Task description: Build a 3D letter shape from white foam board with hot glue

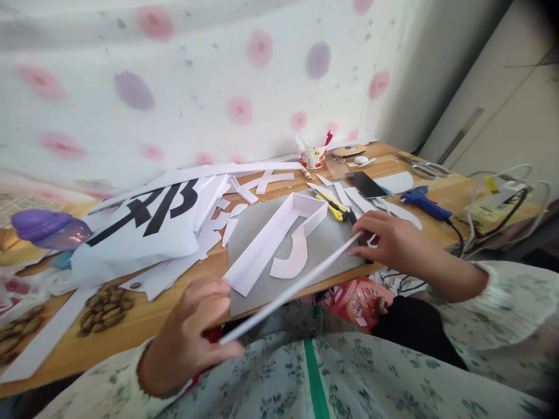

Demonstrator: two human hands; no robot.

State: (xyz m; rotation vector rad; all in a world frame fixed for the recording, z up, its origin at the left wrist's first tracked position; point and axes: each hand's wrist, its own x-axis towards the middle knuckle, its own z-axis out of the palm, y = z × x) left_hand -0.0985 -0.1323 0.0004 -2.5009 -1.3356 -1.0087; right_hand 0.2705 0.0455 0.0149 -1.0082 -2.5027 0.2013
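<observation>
Right hand (388, 238) pinches the far end of a white strip (297, 283). Left hand (186, 326) at the near end, thumb touching; cannot tell whether it grips. Two-ended hold presumably keeps the strip straight, clear of the open box (266, 247) and curved piece (294, 256) on the grey mat (248, 227). Yellow cutter (331, 208) crowds the right hand; glue gun (425, 202) farther right; paper scraps (220, 221) left of mat.

My left hand (186, 326) at 7 o'clock, fingers bent, thumb toward 3; my right hand (388, 240) at 4 o'clock, pinching.
</observation>
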